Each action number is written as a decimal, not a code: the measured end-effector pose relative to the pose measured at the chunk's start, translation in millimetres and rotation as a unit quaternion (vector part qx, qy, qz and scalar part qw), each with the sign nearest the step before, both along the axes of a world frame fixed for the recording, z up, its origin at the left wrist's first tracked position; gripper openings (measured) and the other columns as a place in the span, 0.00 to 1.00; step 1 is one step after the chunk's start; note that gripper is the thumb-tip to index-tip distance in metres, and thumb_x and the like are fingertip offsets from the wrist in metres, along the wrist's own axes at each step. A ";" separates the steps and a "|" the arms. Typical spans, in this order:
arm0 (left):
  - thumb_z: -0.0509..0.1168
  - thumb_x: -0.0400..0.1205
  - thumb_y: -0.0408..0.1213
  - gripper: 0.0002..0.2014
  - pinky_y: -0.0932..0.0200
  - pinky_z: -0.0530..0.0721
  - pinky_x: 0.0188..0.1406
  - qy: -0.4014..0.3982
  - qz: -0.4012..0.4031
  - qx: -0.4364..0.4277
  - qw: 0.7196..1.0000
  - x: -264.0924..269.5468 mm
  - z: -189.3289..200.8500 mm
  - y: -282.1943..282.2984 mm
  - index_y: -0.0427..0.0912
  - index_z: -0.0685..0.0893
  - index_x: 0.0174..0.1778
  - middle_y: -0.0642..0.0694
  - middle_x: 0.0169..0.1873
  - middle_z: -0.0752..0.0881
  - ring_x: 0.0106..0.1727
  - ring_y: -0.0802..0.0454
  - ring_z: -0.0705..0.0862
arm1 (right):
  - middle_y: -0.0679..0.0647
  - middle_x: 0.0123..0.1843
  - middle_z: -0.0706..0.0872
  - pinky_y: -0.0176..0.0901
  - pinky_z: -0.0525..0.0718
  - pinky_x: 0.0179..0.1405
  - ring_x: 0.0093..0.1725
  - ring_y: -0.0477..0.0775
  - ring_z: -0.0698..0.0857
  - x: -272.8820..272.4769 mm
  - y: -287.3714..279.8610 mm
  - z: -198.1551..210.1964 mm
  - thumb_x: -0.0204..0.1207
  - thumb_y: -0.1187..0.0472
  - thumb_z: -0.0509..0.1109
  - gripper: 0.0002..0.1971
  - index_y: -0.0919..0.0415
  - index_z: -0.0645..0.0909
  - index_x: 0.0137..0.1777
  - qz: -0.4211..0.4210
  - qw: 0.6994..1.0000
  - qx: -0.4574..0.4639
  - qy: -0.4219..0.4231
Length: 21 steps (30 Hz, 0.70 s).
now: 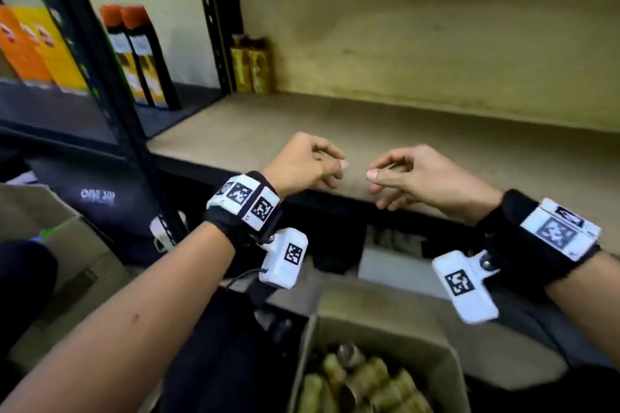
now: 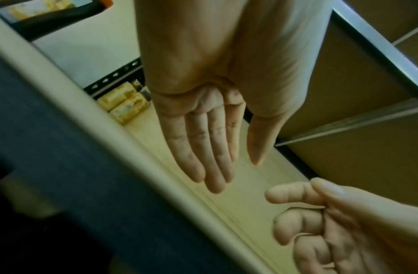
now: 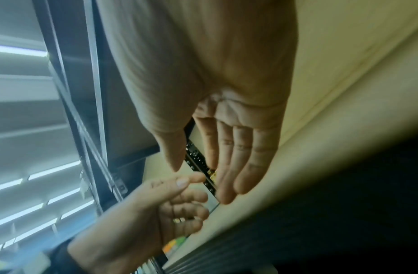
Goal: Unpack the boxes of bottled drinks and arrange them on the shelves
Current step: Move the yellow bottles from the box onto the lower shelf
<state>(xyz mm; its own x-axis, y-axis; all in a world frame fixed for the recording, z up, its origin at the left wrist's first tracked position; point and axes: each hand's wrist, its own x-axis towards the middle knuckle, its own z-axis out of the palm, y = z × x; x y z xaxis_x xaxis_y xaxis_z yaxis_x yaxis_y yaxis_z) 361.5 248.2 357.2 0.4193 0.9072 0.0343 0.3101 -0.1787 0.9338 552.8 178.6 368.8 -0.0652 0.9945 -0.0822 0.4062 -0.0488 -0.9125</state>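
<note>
A: What is stocked so far?

B: At 11 o'clock in the head view, two gold-labelled bottles (image 1: 251,67) are seen upright in the back left corner of the wooden shelf (image 1: 402,131). The rest of its board is bare.

A: And the hands?

B: Nothing is held. The left hand (image 1: 303,163) and the right hand (image 1: 422,178) are kept near each other over the shelf's front edge, fingers loosely curled, each grip empty.

A: What is left?

B: At 6 o'clock the cardboard box (image 1: 436,355) is still filled with bottles (image 1: 365,382). It is judged that most work remains.
</note>
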 end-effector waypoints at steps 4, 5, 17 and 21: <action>0.69 0.81 0.34 0.01 0.61 0.84 0.35 0.018 -0.056 -0.083 0.995 28.5 -69.3 -51.2 0.41 0.85 0.47 0.41 0.37 0.89 0.34 0.51 0.87 | 0.64 0.43 0.89 0.42 0.85 0.35 0.37 0.59 0.88 22.4 -56.8 -63.6 0.79 0.62 0.72 0.09 0.67 0.83 0.54 -0.035 0.992 -0.077 0.090; 0.69 0.81 0.34 0.03 0.61 0.85 0.35 0.020 -0.057 -0.107 0.992 34.9 -89.4 -58.6 0.40 0.85 0.49 0.40 0.38 0.89 0.35 0.50 0.87 | 0.64 0.43 0.89 0.43 0.85 0.36 0.37 0.58 0.88 26.5 -64.0 -85.7 0.80 0.62 0.72 0.07 0.66 0.84 0.53 -0.054 0.988 -0.098 0.106; 0.53 0.87 0.34 0.13 0.49 0.82 0.56 -0.035 0.203 -0.520 0.829 60.9 -355.1 -118.0 0.40 0.83 0.55 0.41 0.63 0.85 0.58 0.41 0.84 | 0.60 0.58 0.84 0.48 0.82 0.40 0.46 0.58 0.83 55.1 -155.1 -352.5 0.81 0.60 0.64 0.13 0.61 0.77 0.64 -0.405 0.782 -0.403 0.249; 0.54 0.86 0.34 0.10 0.56 0.74 0.32 0.039 0.239 -0.526 0.816 62.7 -389.9 -132.4 0.39 0.81 0.49 0.42 0.64 0.83 0.54 0.43 0.81 | 0.63 0.54 0.85 0.49 0.83 0.41 0.51 0.62 0.83 44.5 -162.1 -383.8 0.74 0.63 0.72 0.16 0.67 0.80 0.60 -0.415 0.782 -0.420 0.201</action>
